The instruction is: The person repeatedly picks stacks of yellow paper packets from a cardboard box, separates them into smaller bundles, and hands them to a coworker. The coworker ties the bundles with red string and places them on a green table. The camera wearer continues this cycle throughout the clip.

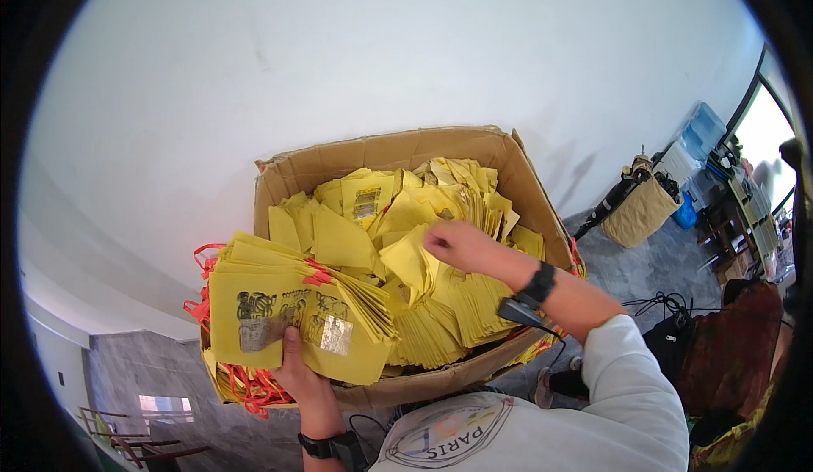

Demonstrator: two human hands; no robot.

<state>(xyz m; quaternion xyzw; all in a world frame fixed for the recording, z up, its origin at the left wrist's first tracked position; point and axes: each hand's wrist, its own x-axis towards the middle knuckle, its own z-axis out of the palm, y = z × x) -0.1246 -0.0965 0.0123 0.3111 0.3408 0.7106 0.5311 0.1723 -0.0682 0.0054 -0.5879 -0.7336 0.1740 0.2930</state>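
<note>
A thick bundle of yellow joss paper sheets (pixel 254 319) is in my left hand (pixel 302 373), its thumb pressed on the top sheet. That sheet bears black print and silver foil patches. A red strip (pixel 317 273) shows among the fanned folds at the bundle's upper edge. Beneath and beyond it, a large cardboard box (pixel 394 148) is filled with folded yellow paper (pixel 346 240), some in fanned stacks. Above this paper is my right hand (pixel 463 246), blurred, with curled fingers. A pale yellow sheet (pixel 406 262) lies beside its fingertips; whether they grip it cannot be told.
Red plastic ribbons (pixel 254 392) hang around the box's left and front sides. A white wall (pixel 381 46) rises behind it. To the right stand a tan bag (pixel 641 211), a blue water jug (pixel 702 130) and dark cables (pixel 667 307). Wooden chair parts (pixel 146 450) show at lower left.
</note>
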